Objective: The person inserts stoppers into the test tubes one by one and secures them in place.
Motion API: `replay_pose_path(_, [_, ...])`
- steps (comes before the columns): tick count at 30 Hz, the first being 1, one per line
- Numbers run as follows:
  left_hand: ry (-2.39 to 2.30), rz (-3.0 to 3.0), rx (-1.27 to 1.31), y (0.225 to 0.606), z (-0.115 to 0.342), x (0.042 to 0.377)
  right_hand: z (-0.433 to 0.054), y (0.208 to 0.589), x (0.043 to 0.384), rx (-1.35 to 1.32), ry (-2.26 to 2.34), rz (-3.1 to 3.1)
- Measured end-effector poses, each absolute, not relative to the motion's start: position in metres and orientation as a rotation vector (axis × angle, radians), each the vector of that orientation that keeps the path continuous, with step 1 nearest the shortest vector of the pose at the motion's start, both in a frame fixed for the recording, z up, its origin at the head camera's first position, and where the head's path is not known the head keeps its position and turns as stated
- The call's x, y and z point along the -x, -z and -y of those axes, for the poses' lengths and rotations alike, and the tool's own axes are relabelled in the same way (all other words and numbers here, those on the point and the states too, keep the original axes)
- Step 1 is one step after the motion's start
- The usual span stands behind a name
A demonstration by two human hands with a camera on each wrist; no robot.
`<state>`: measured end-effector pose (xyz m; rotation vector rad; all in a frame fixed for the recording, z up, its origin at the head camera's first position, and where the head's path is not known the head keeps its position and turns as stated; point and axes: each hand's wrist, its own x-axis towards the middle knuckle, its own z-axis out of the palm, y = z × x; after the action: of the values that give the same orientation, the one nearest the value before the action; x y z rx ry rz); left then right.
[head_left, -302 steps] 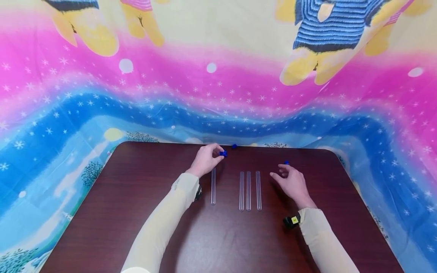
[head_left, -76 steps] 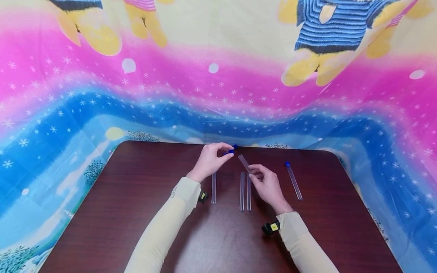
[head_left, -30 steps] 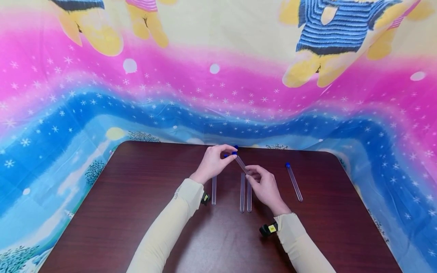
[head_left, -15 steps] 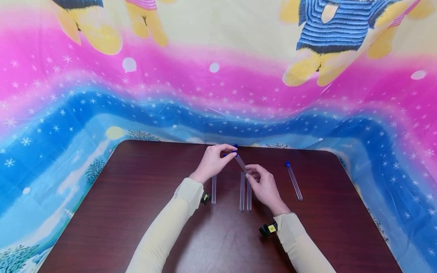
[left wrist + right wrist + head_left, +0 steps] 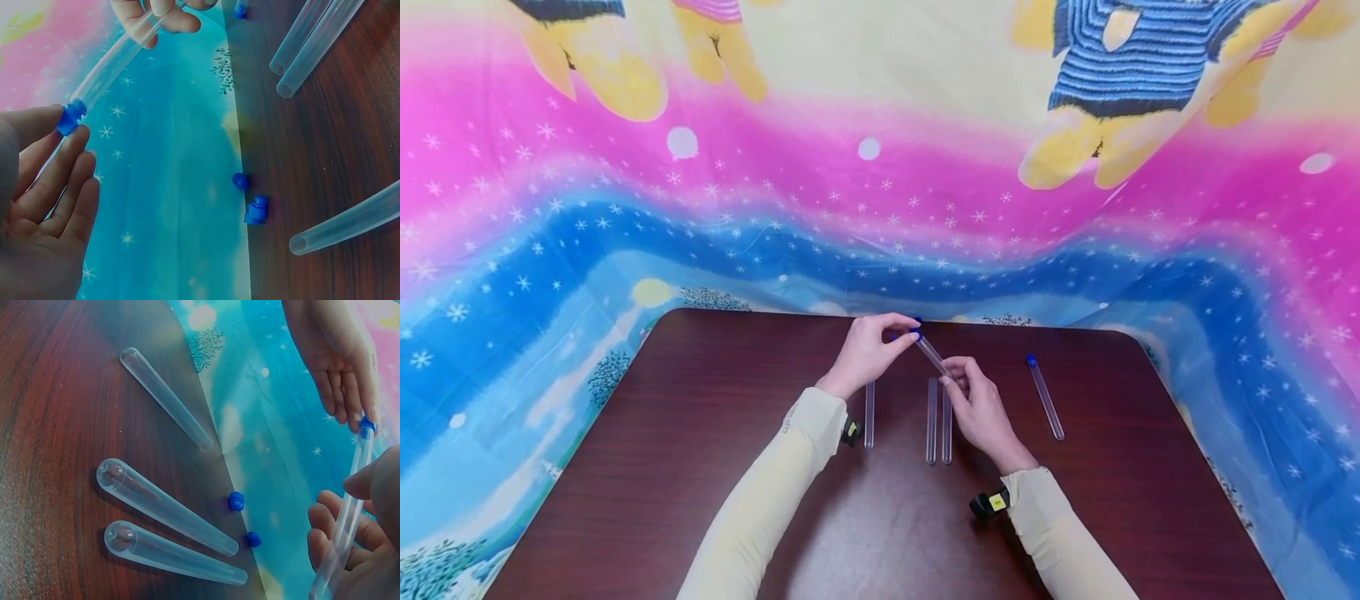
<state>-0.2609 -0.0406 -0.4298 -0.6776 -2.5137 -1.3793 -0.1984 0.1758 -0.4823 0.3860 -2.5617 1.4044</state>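
Note:
A blue cap (image 5: 72, 117) is pinched between the thumb and fingers of my left hand (image 5: 868, 354). It sits at the mouth of a clear test tube (image 5: 115, 65); whether it is fully seated I cannot tell. My right hand (image 5: 985, 408) grips that tube, which slants above the table, with thumb and curled fingers. Beneath the hands lie two uncapped tubes side by side, one (image 5: 931, 421) left of the other (image 5: 947, 425). Another uncapped tube (image 5: 869, 417) lies near my left wrist, its upper end hidden in the head view.
At the right of the brown table (image 5: 700, 467) lies a test tube (image 5: 1047, 400) with a blue cap on it. Two loose blue caps, one (image 5: 240, 181) beside the other (image 5: 256, 210), are near the far edge. A printed cloth (image 5: 880, 208) hangs behind the table.
A capped tube has come into view at the right. My right hand has picked up the rightmost of the middle tubes and brought its mouth to the cap in my left hand.

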Motion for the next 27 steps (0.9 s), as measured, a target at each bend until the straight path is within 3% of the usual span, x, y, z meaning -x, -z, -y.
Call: replay_pose_path(27, [1.547, 2.547, 0.621, 0.4238, 0.0487, 0.2611, -0.1723, 0.4823, 0.1994, -0.399, -1.441, 2.481])
